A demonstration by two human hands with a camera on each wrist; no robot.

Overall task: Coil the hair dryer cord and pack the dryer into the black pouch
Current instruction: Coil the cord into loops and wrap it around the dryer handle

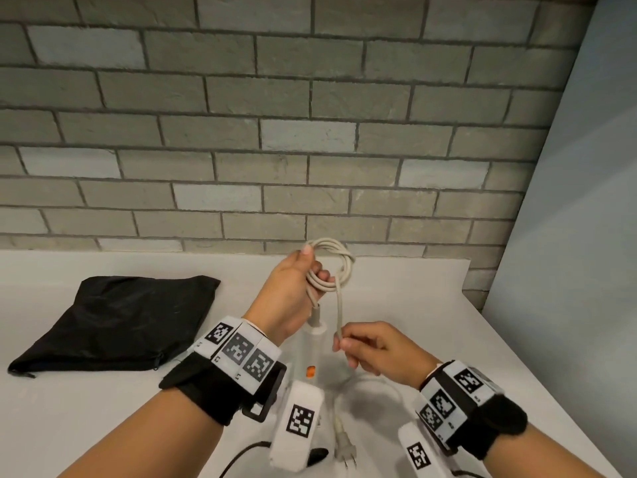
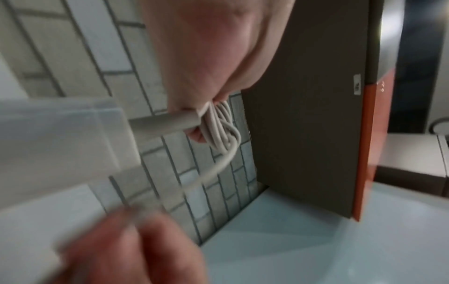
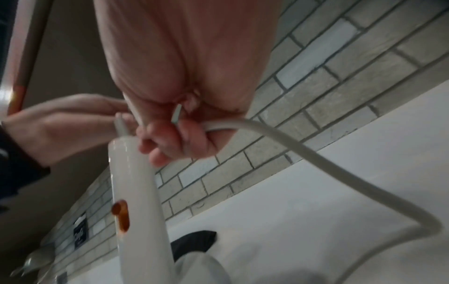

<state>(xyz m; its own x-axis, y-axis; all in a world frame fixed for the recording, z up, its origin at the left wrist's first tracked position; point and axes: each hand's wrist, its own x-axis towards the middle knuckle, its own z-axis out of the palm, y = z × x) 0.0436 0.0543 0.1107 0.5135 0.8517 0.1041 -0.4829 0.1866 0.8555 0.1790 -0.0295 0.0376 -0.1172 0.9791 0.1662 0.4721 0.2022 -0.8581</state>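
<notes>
I have one hair dryer [image 1: 314,353], one cord [image 1: 339,307] and one black pouch [image 1: 117,322] in front of me, and two hands at work. My left hand [image 1: 293,291] is curled round a bundle of loops [image 1: 331,265] of the cord, thumb on top; I count several turns, though they overlap too much for an exact number. The dryer's white handle hangs just below my left fingers, its single orange switch [image 3: 120,215] facing the right wrist camera. My right hand [image 1: 374,346] pinches the loose run of cord between thumb and fingertips, a little below and to the right of the coil, apart from my left fingers. Past my right fingers the cord sags in one wide curve to the counter [image 1: 431,305], ending at the one plug [image 1: 346,450] with two prongs, which lies near my wrists. The pouch lies flat, well to the left of my left fingers (its zipper edge faces me).

The counter is plain white. Behind it stands a grey brick wall [image 1: 275,115], and a pale panel [image 1: 586,219] closes the right side.
</notes>
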